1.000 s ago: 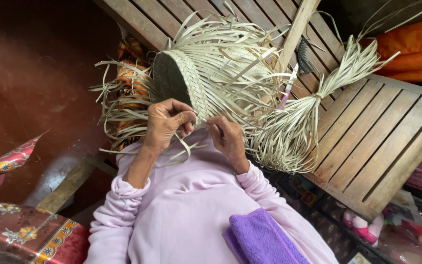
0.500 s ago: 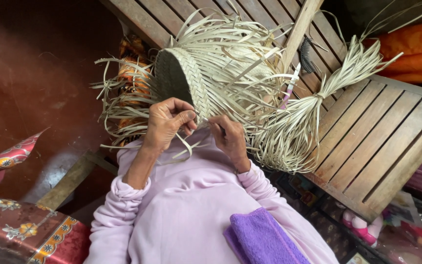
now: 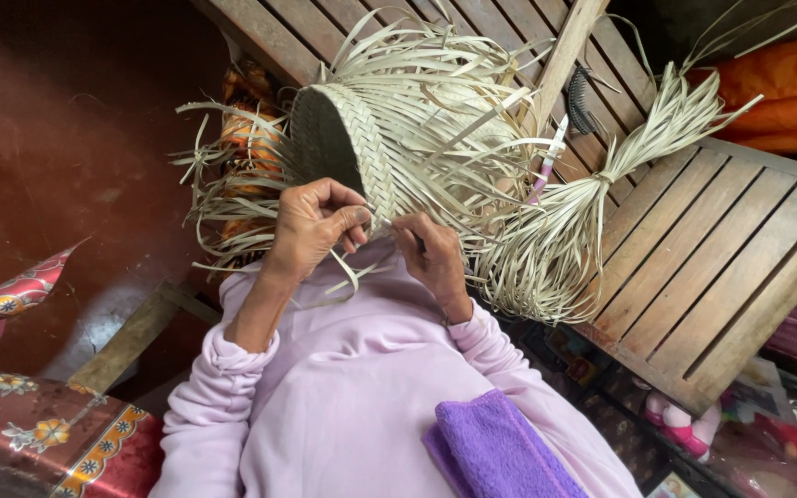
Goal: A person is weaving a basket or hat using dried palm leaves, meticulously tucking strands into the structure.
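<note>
- Since the earlier frame almost nothing had shifted: my left hand (image 3: 311, 226) had curled a little tighter at the basket's edge, and my right hand (image 3: 434, 258) stayed where it was.
- My left hand was closed in a pinch, thumb against fingertips, on a pale strip (image 3: 354, 277) that trailed down from the grip over my lilac sleeve (image 3: 223, 387).
- My right hand was also closed, fingers bent around thin strips just right of the left grip; exactly which strand it held I could not tell.
- The half-woven basket (image 3: 362, 138) lay on its side directly above both grips, its woven rim touching my left fingertips and its loose ends fanning up and outward.
- A tied bundle of strips (image 3: 592, 203) lay right of my right hand, spread on the wooden slatted bench (image 3: 721, 258).
- A purple cloth (image 3: 500, 452) sat below my right wrist.
</note>
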